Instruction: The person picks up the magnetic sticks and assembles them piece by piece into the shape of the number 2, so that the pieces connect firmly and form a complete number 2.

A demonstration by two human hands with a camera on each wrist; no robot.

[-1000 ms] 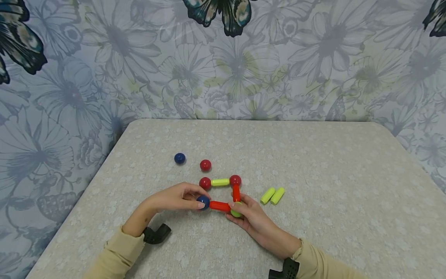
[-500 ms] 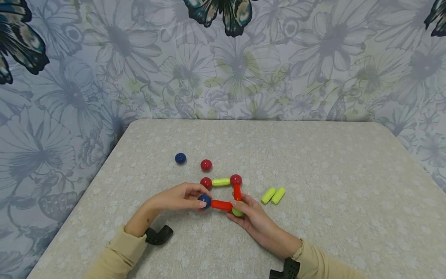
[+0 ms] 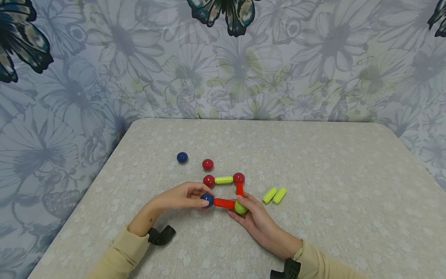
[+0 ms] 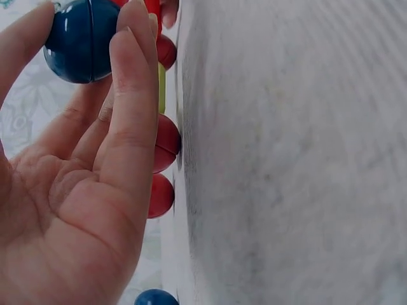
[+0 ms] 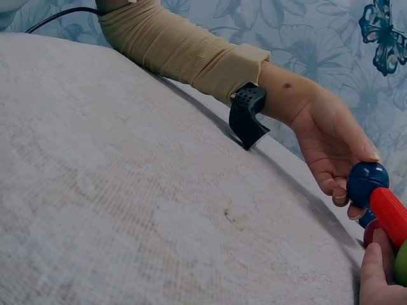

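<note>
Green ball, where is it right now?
In the head view, the green ball is in the right hand, at the right end of the red rod leading to the blue ball.

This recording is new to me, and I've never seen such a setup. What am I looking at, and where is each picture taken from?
There is no robot here: a person works with bare hands. The wide picture comes from a camera on the person's head. The other two come from wrist cameras: the left one shows the left hand close up; the right one looks across the table at the left arm, with part of the right hand at the edge.

The left hand pinches a blue ball; the right hand holds a green ball. A red rod joins these two. Beyond, a yellow-green rod links two red balls; a second red rod runs from the right one toward the right hand. Lying apart are another blue ball, another red ball and two yellow-green rods.
</note>
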